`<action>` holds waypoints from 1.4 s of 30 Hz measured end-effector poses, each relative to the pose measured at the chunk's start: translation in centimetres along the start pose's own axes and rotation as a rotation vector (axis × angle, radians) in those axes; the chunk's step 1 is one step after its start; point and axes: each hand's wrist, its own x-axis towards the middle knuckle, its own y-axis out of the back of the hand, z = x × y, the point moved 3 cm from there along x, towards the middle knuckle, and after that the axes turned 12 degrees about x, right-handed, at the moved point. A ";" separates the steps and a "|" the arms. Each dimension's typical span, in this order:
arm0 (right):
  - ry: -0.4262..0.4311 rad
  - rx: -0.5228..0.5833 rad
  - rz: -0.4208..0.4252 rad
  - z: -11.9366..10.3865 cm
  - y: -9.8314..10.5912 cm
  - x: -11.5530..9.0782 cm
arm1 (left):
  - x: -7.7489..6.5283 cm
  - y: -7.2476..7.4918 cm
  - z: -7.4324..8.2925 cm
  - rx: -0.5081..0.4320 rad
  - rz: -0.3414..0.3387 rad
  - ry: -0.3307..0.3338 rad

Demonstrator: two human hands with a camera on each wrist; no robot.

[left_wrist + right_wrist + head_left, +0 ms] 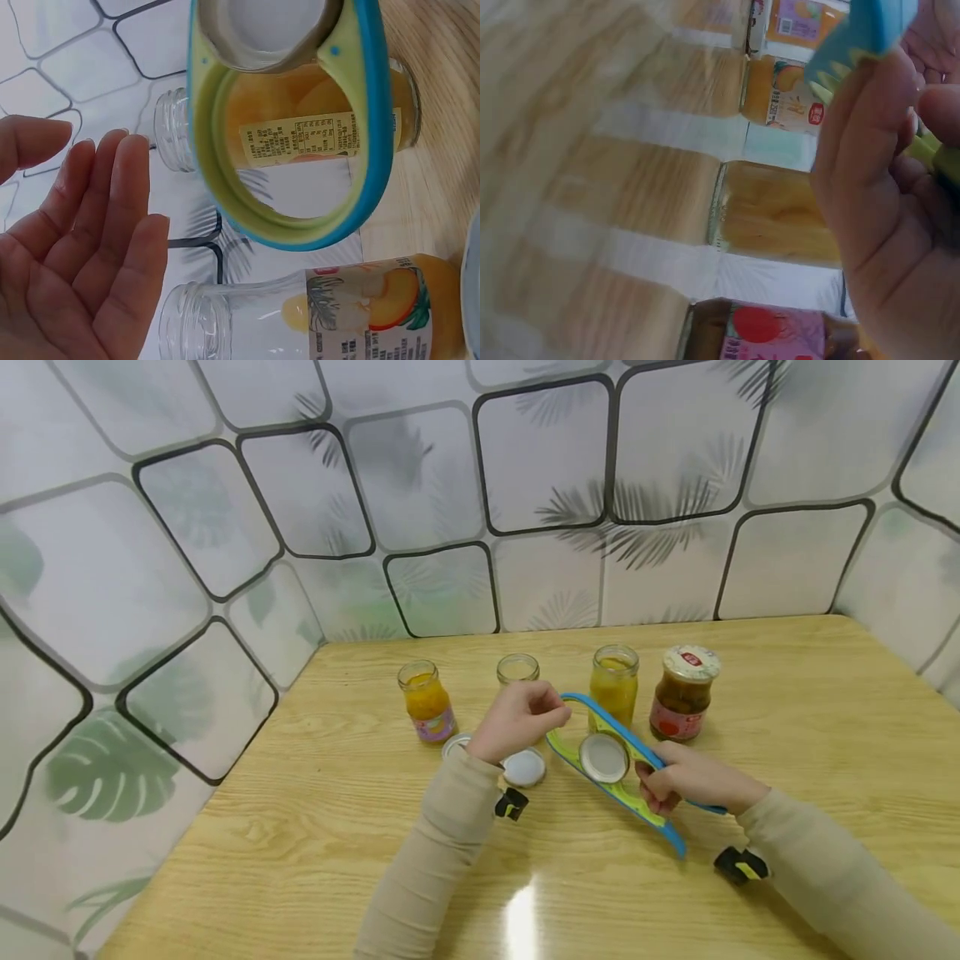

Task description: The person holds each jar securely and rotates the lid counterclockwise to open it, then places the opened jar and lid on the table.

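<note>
My right hand [693, 777] grips a blue and green jar opener [637, 745], its fingers curled through the handle end. A metal jar lid [604, 757] sits in the opener's middle, pale inside showing. My left hand [525, 718] hovers by the opener's far loop. In the left wrist view its fingers [120, 180] are loosely extended, apart from the opener [371, 135], and hold nothing. Behind stand an uncapped jar of yellow fruit [615, 692] and a capped jar [681, 697] with a red label.
Farther left stands an uncapped jar of orange fruit [429, 703]. Another uncapped jar [517, 668] is partly hidden behind my left hand. Two loose lids, one silver [523, 767] and one partly covered [454, 744], lie on the wooden table [315, 827]. A patterned wall [435, 585] rises behind.
</note>
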 end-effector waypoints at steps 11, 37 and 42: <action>-0.057 0.191 -0.045 1.1 0.8 0.2 | 0.2 -0.4 -0.1 -0.006 0.009 -0.006; -0.154 0.253 -0.034 1.8 0.8 0.1 | 0.2 -0.6 0.1 0.024 0.009 -0.017; -0.155 0.249 -0.040 1.7 0.9 0.1 | 0.0 -0.5 0.8 0.015 0.002 -0.016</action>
